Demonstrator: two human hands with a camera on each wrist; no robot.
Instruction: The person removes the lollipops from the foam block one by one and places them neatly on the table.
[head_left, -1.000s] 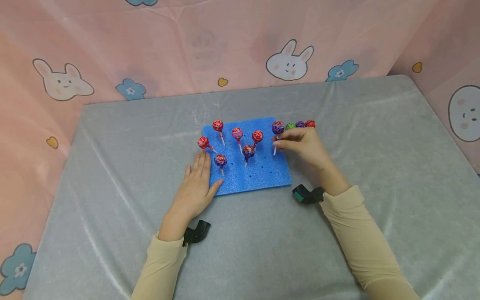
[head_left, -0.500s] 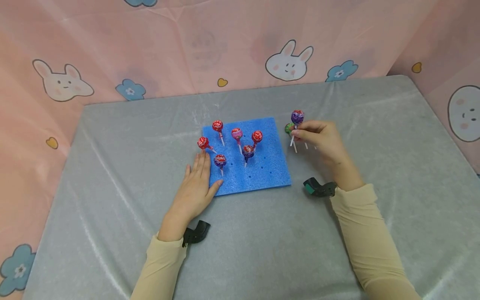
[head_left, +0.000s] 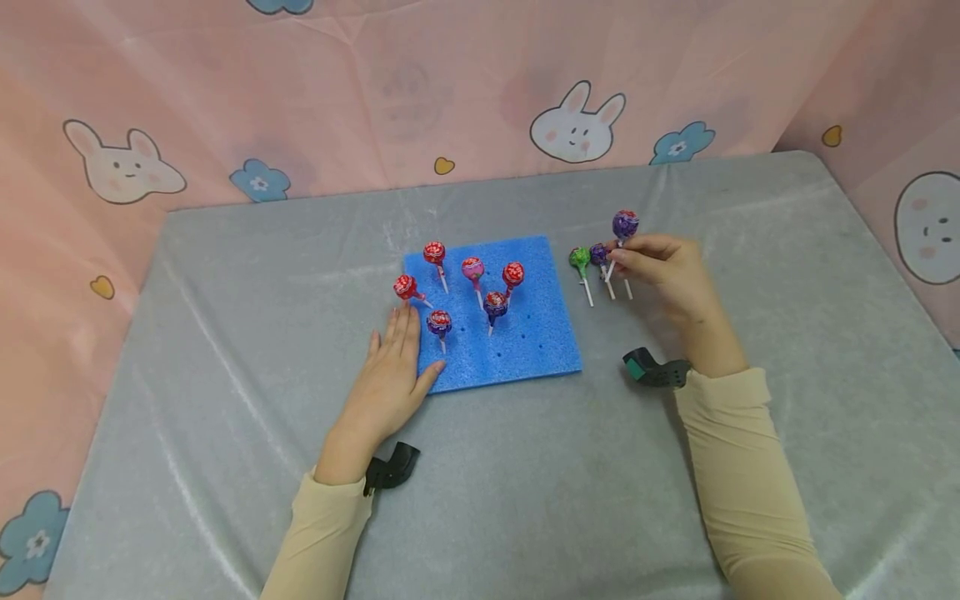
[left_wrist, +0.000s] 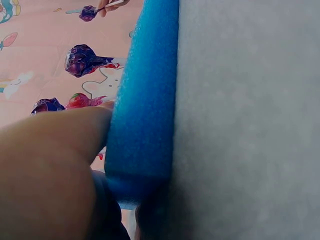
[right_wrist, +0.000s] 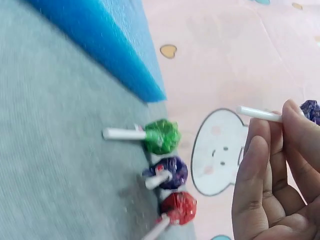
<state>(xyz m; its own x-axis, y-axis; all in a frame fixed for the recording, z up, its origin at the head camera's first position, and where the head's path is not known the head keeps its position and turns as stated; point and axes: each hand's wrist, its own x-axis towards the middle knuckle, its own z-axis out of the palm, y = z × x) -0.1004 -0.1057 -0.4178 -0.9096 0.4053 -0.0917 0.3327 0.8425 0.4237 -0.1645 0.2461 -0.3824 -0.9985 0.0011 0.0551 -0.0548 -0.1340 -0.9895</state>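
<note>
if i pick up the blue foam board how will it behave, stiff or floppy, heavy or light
The blue foam board is probably light for its size, judging by its grainy foam texture. Its thick edge suggests it would stay fairly stiff. The lollipops stuck in it may wobble, since several lean.

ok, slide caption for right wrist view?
Right hand pinches a raised lollipop; green lollipop, purple lollipop and red lollipop lie in a row by blue foam.

Lollipops (head_left: pixel 472 268): four red, four purple, one pink, one green; foam board (head_left: pixel 517 362): one; hands (head_left: pixel 384 387): two
</note>
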